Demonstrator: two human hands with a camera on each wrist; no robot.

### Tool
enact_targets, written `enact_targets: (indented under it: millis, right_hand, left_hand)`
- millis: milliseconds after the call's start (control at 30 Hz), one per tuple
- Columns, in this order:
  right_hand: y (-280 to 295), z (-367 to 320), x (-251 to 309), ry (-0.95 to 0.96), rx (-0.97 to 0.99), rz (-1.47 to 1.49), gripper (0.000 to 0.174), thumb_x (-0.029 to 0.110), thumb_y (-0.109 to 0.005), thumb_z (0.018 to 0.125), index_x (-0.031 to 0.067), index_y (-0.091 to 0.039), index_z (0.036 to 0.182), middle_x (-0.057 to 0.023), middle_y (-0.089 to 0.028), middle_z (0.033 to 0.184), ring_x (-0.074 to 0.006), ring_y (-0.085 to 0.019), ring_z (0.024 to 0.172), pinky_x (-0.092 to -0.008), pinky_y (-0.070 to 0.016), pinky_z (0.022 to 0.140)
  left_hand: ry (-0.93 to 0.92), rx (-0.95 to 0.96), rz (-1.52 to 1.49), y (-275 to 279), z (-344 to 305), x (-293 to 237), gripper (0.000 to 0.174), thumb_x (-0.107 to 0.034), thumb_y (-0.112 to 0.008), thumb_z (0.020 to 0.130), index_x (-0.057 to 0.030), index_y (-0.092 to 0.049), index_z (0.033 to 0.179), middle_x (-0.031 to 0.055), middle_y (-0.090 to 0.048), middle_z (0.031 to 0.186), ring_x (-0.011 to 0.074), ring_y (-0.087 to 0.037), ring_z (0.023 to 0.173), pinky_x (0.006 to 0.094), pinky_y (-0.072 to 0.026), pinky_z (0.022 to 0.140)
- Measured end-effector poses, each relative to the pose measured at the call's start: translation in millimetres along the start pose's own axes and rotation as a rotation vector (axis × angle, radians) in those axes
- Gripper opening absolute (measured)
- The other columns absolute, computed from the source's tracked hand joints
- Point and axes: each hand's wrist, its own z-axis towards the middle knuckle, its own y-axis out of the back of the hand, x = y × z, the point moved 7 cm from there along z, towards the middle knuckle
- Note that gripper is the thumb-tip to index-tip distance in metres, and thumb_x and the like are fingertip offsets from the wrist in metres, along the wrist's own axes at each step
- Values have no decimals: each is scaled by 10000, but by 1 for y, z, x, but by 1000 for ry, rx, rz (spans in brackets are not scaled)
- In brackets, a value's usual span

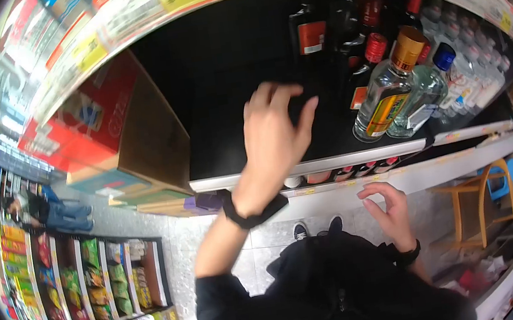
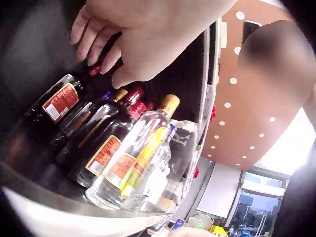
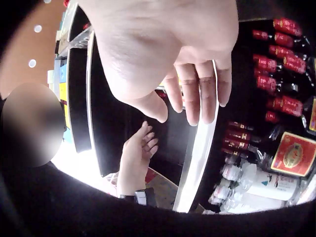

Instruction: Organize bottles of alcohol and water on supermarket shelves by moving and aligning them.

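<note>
My left hand [image 1: 272, 132] reaches over the black shelf [image 1: 221, 139], its fingers loosely bent and nothing in them. To its right stand a clear bottle with a gold cap [image 1: 384, 98] and a clear bottle with a blue cap [image 1: 423, 99]. Behind these are dark bottles with red caps, one dark bottle with a red label [image 1: 311, 33] being farther back. In the left wrist view, the fingers of the left hand [image 2: 133, 39] show above the bottle group. My right hand [image 1: 393, 210], also holding nothing, hangs lower, in front of the shelf edge, with relaxed fingers.
A large cardboard box [image 1: 149, 129] stands on the shelf's left. Small clear bottles [image 1: 467, 61] crowd its right end. Price tags line the shelf rail [image 1: 164, 0] above. A wooden chair [image 1: 482, 201] stands at lower right, a snack rack [image 1: 93, 272] at lower left.
</note>
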Motion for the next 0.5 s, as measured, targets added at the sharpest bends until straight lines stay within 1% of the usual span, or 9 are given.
enact_targets:
  millis: [67,100,133,200,267,333,400,467,500]
  right_hand:
    - [-13,1,-4,-37,40,43,202,13,-712,850,-32,-672,1043,-110,-741,934,-165,-705,891,-301,-535,824]
    - [-17,1,-8,-69,9,40,164,27,-724,856,-32,-686,1004,-109,-736,914,-152,-698,865,-280,-536,796]
    - [-22,0,-8,-32,-32,-11,151,30,-724,867,-35,-687,998,-106,-731,901,-146,-691,853,-276,-533,787]
    - [-27,-4,-1,-128,-77,49,137,45,-722,884,-31,-689,993,-106,-731,900,-147,-692,846,-275,-535,770]
    - [-27,-7,8,-80,-142,70,133,68,-717,899,-22,-692,994,-104,-732,896,-144,-695,844,-278,-539,754]
    - [-20,-17,10,-104,-245,60,131,76,-718,900,-10,-696,996,-96,-735,890,-143,-700,825,-281,-545,741]
    - [-13,-27,17,-82,-260,-29,137,74,-717,900,-4,-696,1011,-90,-736,873,-147,-706,805,-282,-549,728]
    - [-1,-42,20,-92,-322,-44,136,67,-718,895,4,-698,1014,-92,-738,867,-154,-713,801,-282,-550,721]
    - [9,-51,15,-165,-349,-9,135,57,-721,888,8,-700,1011,-95,-740,882,-156,-713,824,-284,-548,747]
  left_hand:
    - [57,19,-133,14,-24,-18,151,-78,-799,793,-43,-652,783,84,-602,759,260,-591,673,344,-451,585]
    - [44,12,-185,17,-38,-23,171,-49,-796,796,-31,-637,738,86,-579,696,228,-553,596,314,-421,533]
    - [148,76,-214,17,-60,-17,196,-44,-796,797,-20,-621,711,75,-561,651,183,-521,556,288,-390,512]
    - [343,142,-282,8,-96,-7,222,-64,-784,814,-22,-604,691,44,-538,614,127,-490,534,260,-363,506]
    - [425,178,-426,-10,-122,1,232,-82,-768,836,-27,-595,691,13,-532,594,97,-472,533,241,-351,511]
    - [462,275,-545,-32,-139,-2,217,-99,-775,845,-30,-604,729,2,-542,608,85,-461,535,231,-350,519]
    - [446,415,-609,-45,-144,-19,209,-92,-783,845,-30,-611,743,2,-550,628,78,-458,546,225,-350,520]
    - [414,488,-690,-60,-145,-37,189,-84,-776,859,-23,-625,763,2,-562,644,68,-455,554,217,-363,519]
    - [401,521,-687,-66,-145,-46,188,-92,-773,864,-21,-626,769,2,-564,644,65,-457,554,215,-364,518]
